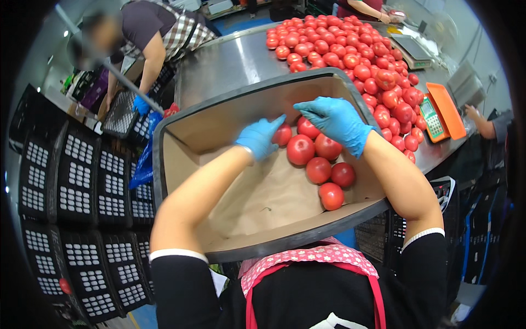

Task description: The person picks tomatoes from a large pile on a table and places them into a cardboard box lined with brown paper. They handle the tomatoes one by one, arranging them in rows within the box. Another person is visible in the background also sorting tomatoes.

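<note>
Both my hands wear blue gloves and are inside a black-rimmed crate lined with brown paper. My left hand curves its fingers against the left side of a red tomato near the crate's far wall. To the right, above the loose tomatoes, is my right hand. Its fingers are pressed together, tips toward the left; whatever they hold, if anything, is hidden. Several tomatoes lie grouped on the paper at the crate's right side. A single tomato is closest to me.
Beyond the crate a large heap of tomatoes covers the right of the metal table. An orange-cased device and a scale stand beside it. Stacked black crates line the left. Other people work at the far left, back and right.
</note>
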### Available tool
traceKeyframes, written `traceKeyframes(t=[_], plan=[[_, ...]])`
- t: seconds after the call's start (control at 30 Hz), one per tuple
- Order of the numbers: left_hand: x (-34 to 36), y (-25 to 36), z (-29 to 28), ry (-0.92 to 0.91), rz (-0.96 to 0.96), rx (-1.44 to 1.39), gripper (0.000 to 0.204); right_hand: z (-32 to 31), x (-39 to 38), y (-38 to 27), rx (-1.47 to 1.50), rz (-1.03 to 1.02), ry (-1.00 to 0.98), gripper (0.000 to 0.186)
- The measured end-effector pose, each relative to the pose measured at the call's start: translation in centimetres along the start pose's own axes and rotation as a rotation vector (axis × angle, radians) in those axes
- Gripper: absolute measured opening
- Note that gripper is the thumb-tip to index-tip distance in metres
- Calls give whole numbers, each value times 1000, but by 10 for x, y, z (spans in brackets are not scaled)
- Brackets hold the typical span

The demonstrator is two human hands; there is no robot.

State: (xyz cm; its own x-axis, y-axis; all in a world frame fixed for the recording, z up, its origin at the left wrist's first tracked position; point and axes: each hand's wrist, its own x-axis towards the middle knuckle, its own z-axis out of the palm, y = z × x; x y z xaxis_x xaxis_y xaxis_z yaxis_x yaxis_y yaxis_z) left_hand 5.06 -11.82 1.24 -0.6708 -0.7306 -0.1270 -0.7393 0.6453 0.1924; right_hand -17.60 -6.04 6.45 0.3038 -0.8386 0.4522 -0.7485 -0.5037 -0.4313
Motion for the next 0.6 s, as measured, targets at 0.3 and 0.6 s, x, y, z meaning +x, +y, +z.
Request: traceKeyframes(t=[0.3, 0.6], plan=[[3, 30, 15, -13, -262, -790, 73, -16, -12, 6, 75, 49, -157, 26], [-81, 67, -36, -227, -404, -2079, 65, 9, -18, -38, 482, 21, -496, 80]])
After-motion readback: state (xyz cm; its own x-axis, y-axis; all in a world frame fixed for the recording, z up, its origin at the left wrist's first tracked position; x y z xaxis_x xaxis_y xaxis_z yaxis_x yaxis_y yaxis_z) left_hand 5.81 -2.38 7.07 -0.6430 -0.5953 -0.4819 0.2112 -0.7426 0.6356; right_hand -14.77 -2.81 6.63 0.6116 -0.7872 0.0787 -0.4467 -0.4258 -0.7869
